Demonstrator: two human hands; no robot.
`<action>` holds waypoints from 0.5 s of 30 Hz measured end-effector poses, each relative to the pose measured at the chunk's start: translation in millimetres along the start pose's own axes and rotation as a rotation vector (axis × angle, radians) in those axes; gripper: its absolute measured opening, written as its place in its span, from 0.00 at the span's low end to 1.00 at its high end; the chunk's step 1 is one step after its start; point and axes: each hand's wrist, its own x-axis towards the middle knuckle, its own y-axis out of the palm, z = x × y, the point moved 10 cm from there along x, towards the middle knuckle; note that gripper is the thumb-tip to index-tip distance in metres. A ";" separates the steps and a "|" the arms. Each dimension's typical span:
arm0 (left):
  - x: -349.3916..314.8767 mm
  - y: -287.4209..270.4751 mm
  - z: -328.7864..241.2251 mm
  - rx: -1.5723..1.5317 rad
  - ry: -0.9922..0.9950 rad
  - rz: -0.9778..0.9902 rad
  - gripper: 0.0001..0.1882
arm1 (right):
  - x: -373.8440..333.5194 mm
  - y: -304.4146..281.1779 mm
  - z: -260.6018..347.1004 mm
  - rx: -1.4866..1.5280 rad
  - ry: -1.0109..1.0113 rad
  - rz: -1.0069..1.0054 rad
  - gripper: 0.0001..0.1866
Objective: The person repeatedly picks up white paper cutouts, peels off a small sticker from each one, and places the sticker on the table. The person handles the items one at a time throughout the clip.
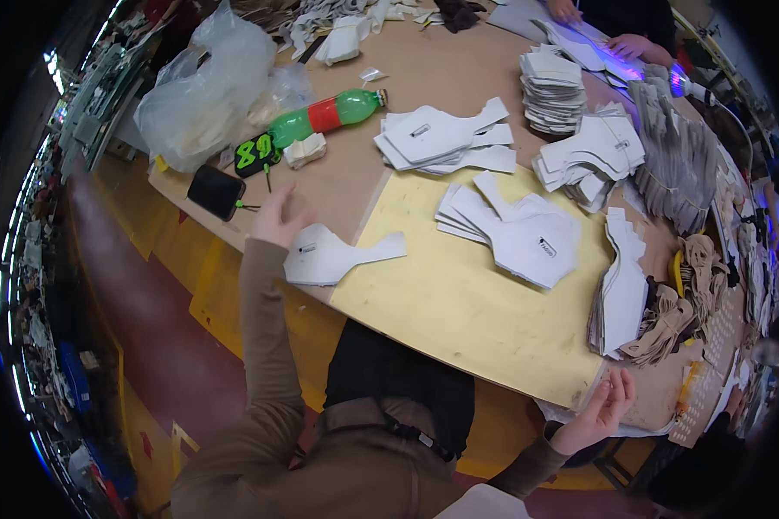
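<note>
My left hand [277,220] hovers at the table's near left edge, its fingers apart and nothing in them. Just beside it, a white cut shoe-upper-shaped piece or thin stack [333,257] lies partly on a yellow sheet [459,303]. My right hand [608,405] is off the sheet's near right corner, palm turned up, fingers loosely curled and holding nothing. Between the hands, a fanned stack of white pieces [537,238] rests on the yellow sheet. Another stack of white pieces [614,285] stands on the right, near a bundle of brown pieces [666,324].
Farther back are more white stacks [433,137], a tied pile [593,151] and grey bundles [677,164]. A green bottle [350,107], a black phone [215,193] and a plastic bag [203,95] occupy the left. Across the table another person's hands [629,46] work under purple light.
</note>
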 end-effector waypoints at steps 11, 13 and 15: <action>-76.4 -11.3 -30.8 -0.786 -0.139 0.067 0.22 | -2.7 46.1 56.1 0.172 -0.095 0.089 0.08; -80.8 -5.9 -79.7 -0.941 -0.036 0.137 0.24 | -7.8 56.0 85.9 0.191 -0.195 0.154 0.08; -84.7 19.8 -118.9 -0.949 -0.075 0.365 0.29 | -11.8 60.2 111.4 0.194 -0.282 0.194 0.09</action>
